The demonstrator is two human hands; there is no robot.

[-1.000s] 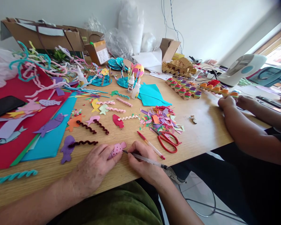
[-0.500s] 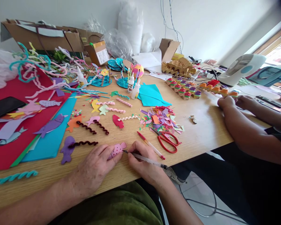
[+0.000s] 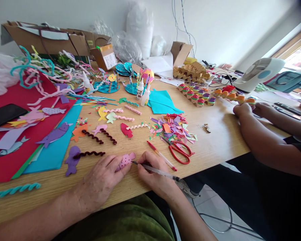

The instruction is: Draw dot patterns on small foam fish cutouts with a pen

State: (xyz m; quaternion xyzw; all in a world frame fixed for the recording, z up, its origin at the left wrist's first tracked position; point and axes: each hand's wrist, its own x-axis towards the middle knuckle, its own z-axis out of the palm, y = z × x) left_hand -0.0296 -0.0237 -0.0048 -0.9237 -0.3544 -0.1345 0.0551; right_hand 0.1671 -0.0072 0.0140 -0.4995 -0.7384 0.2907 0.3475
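A pink paper fish [image 3: 125,161] with dark dots lies near the table's front edge. My left hand [image 3: 105,177] is closed on its left side, thumb below and fingers above, covering part of it. In my right hand [image 3: 154,172] is a black pen [image 3: 163,172] with a clear barrel, its tip at the fish's right side. A red pen [image 3: 162,155] lies just beyond my right hand, beside red-handled scissors [image 3: 180,152]. To the left of my left hand rests a purple paper fish [image 3: 72,160] with a dark twisted pipe cleaner [image 3: 92,153].
Paper scraps [image 3: 175,129] are heaped behind the scissors. Two glue bottles [image 3: 145,96] stand mid-table. Coloured sheets [image 3: 52,157] and a phone [image 3: 7,115] lie left. At right, another person's hands [image 3: 243,110] hold a painted egg-carton strip [image 3: 235,96].
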